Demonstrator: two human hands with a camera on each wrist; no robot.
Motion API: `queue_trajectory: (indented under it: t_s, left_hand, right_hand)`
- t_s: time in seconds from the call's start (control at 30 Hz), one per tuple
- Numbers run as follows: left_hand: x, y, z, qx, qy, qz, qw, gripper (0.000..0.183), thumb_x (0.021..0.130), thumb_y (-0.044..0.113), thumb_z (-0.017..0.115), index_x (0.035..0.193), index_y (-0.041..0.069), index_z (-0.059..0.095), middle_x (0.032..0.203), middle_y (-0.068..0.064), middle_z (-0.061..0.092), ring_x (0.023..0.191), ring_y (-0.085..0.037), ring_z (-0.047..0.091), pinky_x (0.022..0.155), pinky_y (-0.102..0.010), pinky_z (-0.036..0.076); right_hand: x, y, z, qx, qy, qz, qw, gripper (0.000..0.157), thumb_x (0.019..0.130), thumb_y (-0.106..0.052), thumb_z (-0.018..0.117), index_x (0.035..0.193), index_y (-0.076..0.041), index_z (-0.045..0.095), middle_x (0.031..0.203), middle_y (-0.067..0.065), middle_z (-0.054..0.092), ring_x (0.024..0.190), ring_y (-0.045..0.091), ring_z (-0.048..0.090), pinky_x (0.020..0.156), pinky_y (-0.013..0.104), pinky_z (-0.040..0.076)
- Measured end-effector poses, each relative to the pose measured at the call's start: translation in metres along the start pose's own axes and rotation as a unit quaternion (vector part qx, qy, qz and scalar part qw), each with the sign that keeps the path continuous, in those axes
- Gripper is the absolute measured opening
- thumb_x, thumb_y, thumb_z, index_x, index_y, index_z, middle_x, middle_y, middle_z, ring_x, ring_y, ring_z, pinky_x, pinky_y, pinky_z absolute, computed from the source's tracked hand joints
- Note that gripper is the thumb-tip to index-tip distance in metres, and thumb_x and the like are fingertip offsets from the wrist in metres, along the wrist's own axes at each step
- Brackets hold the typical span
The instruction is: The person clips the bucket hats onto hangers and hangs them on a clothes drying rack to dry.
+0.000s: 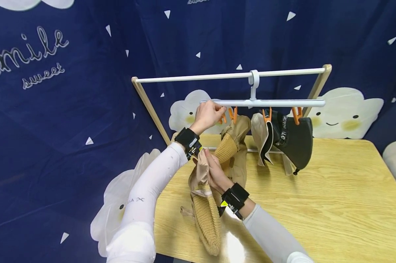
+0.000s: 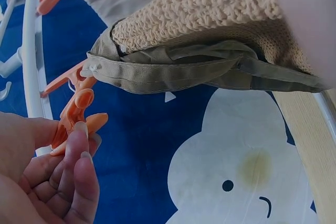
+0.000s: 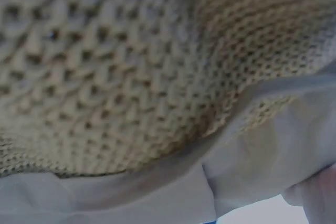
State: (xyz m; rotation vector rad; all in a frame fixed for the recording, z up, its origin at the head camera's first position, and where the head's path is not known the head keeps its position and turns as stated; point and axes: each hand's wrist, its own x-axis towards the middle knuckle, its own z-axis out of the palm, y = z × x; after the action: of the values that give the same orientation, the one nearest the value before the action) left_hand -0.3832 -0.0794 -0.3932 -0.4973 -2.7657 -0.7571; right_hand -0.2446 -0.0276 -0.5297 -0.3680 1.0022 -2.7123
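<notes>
My left hand (image 1: pixel 207 115) is raised to the left end of a white hanger (image 1: pixel 283 103). Its thumb and fingers pinch an orange clip (image 2: pixel 79 109), seen up close in the left wrist view. Beside it, another orange clip (image 2: pixel 65 80) bites the fabric edge of a beige woven sun hat (image 1: pixel 225 148). Lower down, my right hand (image 1: pixel 215 171) grips the hat's folded beige cloth, with a woven part (image 1: pixel 206 219) drooping below it toward the table. Coarse weave (image 3: pixel 105 77) and pale cloth fill the right wrist view, with a blurred finger at the lower right corner.
The hanger hooks over the white rod of a wooden-legged rack (image 1: pixel 198 77). On its right half, orange clips (image 1: pixel 267 115) hold a black and beige hat (image 1: pixel 294 140). Under everything lies a wooden table (image 1: pixel 332 204); a blue cloud-patterned curtain (image 1: pixel 95 91) hangs behind and to the left.
</notes>
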Motion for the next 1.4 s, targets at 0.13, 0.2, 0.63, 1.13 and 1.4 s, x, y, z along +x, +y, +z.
queue_trajectory:
  t_s: [0.13, 0.2, 0.63, 1.13, 1.4]
  left_hand:
    - [0.001, 0.002, -0.001, 0.002, -0.002, 0.006, 1.0000, 0.040, 0.103, 0.039, 0.064, 0.073, 0.020, 0.082, 0.057, 0.008, 0.066, 0.063, -0.013, 0.062, 0.059, -0.030, 0.041]
    - [0.001, 0.002, -0.002, 0.003, -0.002, 0.009, 1.0000, 0.040, 0.103, 0.039, 0.064, 0.073, 0.020, 0.083, 0.057, 0.008, 0.066, 0.063, -0.013, 0.062, 0.059, -0.030, 0.040]
    - [0.001, 0.002, -0.001, -0.013, -0.004, 0.018, 0.9997, 0.039, 0.103, 0.036, 0.064, 0.073, 0.019, 0.083, 0.056, 0.008, 0.066, 0.059, -0.012, 0.060, 0.058, -0.028, 0.038]
    - [-0.003, -0.001, -0.002, -0.043, -0.033, 0.035, 0.9979, 0.041, 0.105, 0.037, 0.063, 0.071, 0.022, 0.082, 0.065, -0.002, 0.074, 0.060, -0.009, 0.062, 0.064, -0.028, 0.041]
    - [-0.005, -0.002, -0.002, -0.052, -0.046, 0.022, 0.9973, 0.043, 0.105, 0.038, 0.064, 0.070, 0.019, 0.080, 0.062, -0.003, 0.071, 0.055, -0.014, 0.060, 0.053, -0.025, 0.034]
  right_hand:
    - [0.009, 0.005, 0.003, 0.032, 0.028, 0.001, 0.999, 0.043, 0.103, -0.047, 0.062, 0.119, -0.007, 0.065, 0.108, 0.000, 0.071, 0.097, 0.004, 0.070, 0.087, 0.019, 0.056]
    - [0.013, 0.006, 0.002, 0.042, 0.039, -0.005, 0.998, 0.036, 0.105, -0.044, 0.059, 0.111, -0.009, 0.068, 0.099, -0.001, 0.071, 0.087, 0.004, 0.070, 0.078, 0.016, 0.057]
    - [0.035, -0.002, -0.021, 0.016, 0.190, -0.044, 0.981, 0.033, 0.110, -0.034, 0.056, 0.093, -0.012, 0.074, 0.087, 0.000, 0.075, 0.075, 0.008, 0.072, 0.068, 0.021, 0.058]
    - [0.051, -0.008, -0.036, -0.024, 0.313, -0.077, 0.946, 0.044, 0.101, -0.036, 0.071, 0.064, -0.016, 0.062, 0.062, -0.005, 0.061, 0.055, 0.007, 0.058, 0.054, 0.020, 0.048]
    - [0.062, -0.019, -0.039, 0.056, 0.329, -0.067, 0.940, 0.020, 0.100, -0.032, 0.069, 0.091, -0.017, 0.077, 0.090, -0.004, 0.075, 0.084, 0.011, 0.070, 0.081, 0.026, 0.055]
